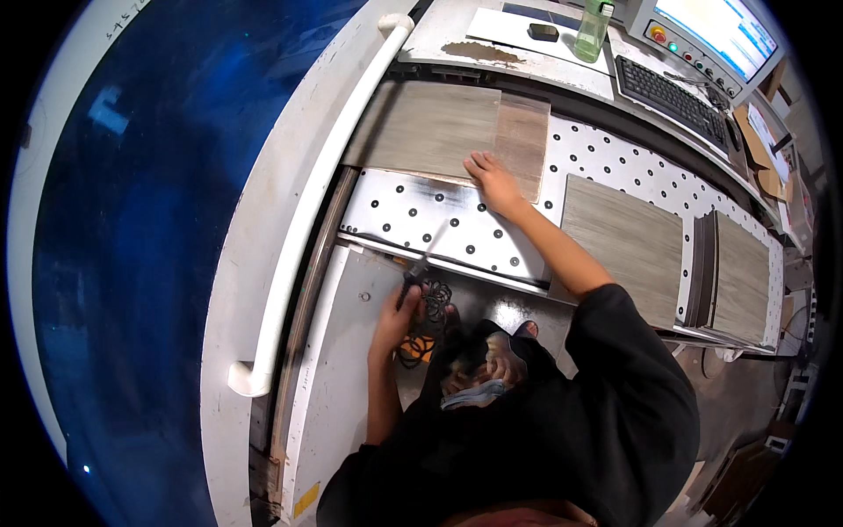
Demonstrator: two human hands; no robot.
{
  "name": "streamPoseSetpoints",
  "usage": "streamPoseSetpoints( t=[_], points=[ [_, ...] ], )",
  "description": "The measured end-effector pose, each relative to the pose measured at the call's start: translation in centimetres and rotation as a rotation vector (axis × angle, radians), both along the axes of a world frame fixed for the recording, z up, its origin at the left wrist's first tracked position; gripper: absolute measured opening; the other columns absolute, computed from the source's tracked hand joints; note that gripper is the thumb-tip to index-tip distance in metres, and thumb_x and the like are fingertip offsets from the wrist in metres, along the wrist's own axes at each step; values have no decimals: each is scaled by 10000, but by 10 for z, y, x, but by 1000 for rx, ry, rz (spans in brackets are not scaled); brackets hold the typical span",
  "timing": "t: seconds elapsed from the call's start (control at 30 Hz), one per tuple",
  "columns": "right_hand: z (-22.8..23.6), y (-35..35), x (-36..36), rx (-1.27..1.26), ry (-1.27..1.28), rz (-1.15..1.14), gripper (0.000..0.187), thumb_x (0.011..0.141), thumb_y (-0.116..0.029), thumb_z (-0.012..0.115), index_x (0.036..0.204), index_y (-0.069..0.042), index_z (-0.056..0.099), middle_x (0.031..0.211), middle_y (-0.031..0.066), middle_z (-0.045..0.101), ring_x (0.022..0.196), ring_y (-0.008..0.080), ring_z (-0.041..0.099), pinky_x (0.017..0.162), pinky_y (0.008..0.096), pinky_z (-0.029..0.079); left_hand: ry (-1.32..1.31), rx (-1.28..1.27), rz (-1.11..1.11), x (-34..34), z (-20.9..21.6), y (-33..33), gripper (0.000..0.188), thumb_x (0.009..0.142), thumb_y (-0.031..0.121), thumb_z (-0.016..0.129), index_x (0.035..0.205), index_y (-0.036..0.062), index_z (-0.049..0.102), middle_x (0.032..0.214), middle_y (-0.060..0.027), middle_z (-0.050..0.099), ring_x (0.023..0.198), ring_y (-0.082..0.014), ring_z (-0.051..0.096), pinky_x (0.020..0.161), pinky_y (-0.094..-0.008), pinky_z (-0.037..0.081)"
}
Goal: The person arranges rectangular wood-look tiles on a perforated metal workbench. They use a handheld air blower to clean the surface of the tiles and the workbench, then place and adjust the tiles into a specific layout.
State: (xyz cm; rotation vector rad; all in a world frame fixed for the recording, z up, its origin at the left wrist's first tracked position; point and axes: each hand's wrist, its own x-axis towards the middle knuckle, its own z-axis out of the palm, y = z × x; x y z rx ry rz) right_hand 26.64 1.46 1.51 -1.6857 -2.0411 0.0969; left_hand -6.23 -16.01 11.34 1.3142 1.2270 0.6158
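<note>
My left hand (398, 318) is closed round the dark handle of an air blow gun (418, 269). Its thin nozzle, partly blurred, points up and right over the near edge of the white table (413, 195). A black coiled hose (436, 300) hangs beside that hand. Further forward, my right hand (497, 186) lies with outstretched fingers on the near edge of a grey wood-grain panel (430, 127). A browner wood-grain panel (524, 132) shows at its right end; whether it lies beneath or alongside, I cannot tell.
On the right part of the dotted table lie another grey panel (622, 246) and stacked boards (740, 277). A white rail (325, 184) and a blue machine window (167, 220) stand at left. Behind are a green bottle (593, 33), keyboard (672, 104) and control screen (716, 31).
</note>
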Motion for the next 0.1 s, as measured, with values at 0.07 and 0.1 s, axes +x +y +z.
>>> streamPoseSetpoints(
  t=[0.07, 0.1],
  points=[
    [0, -26, 20, -57, -4, -21, 474, 962, -120, 598, 1434, -127, 551, 1535, 175, 452, 1421, 388, 418, 1169, 466, 366, 283, 160, 80, -7, -10, 18, 556, 1007, 580, 513, 1149, 68, 677, 732, -44, 631, 681, -151, 599, 613, -283, 441],
    [3, -37, 35, -114, -17, -18, 492, 955, -111, 612, 1441, -142, 548, 1539, 189, 443, 1427, 388, 410, 1168, 464, 367, 416, 233, 117, -17, -19, 29, 537, 1011, 566, 517, 1170, 80, 682, 734, -54, 639, 691, -166, 608, 633, -299, 458]
  ],
)
